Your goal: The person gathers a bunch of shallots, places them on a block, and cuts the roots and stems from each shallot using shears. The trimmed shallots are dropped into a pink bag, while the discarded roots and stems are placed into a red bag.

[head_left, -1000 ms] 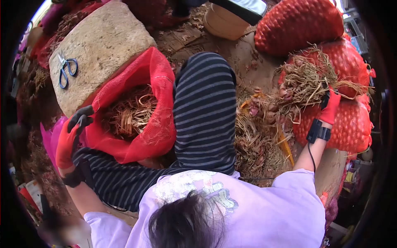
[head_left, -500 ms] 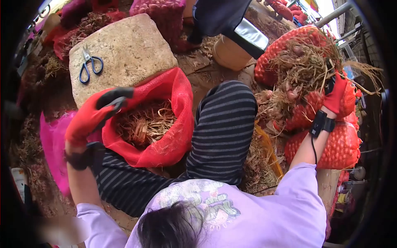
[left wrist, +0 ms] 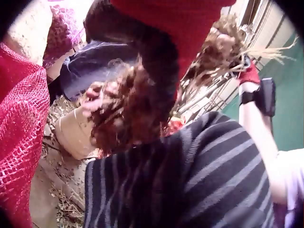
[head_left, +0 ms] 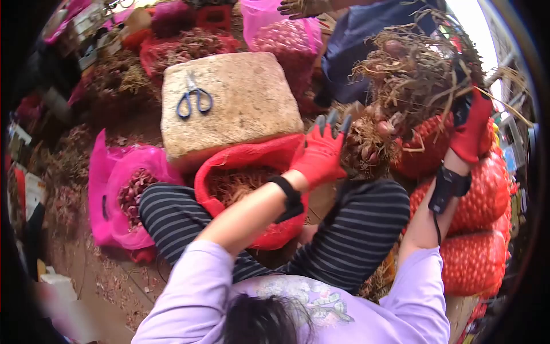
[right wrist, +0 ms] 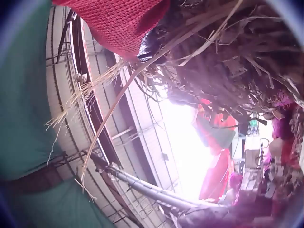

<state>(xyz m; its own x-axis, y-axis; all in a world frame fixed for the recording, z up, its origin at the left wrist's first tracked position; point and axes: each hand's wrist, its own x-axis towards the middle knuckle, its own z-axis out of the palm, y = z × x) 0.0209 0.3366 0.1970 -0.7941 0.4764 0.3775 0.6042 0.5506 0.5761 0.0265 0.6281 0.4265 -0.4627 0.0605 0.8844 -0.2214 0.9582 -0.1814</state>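
A large bunch of shallots with dry stalks (head_left: 415, 86) is raised at the right in the head view, its bulbs (head_left: 375, 135) toward the left hand. My right hand (head_left: 472, 123), in a red and dark glove, grips the stalks at the bunch's far right side. In the right wrist view, the dry stalks (right wrist: 228, 61) spread out beside the glove. My left hand (head_left: 318, 152), gloved alike, reaches across the red mesh bag (head_left: 203, 186) with its fingers extended close to the bulbs. Dark glove fingers (left wrist: 154, 71) overlap the bulbs in the left wrist view.
Scissors (head_left: 195, 103) with blue handles lie on a stone block (head_left: 246, 86) behind the red bag, which contains dry trimmings. A pink mesh bag (head_left: 103, 212) of small shallots stands left. Filled red net sacks (head_left: 470, 264) are stacked right. Another person's hand (head_left: 303, 8) shows at the top.
My left hand has swung right from beside the red bag to the hanging bulbs. My right hand has lifted the bunch up off the sacks. The head view has turned.
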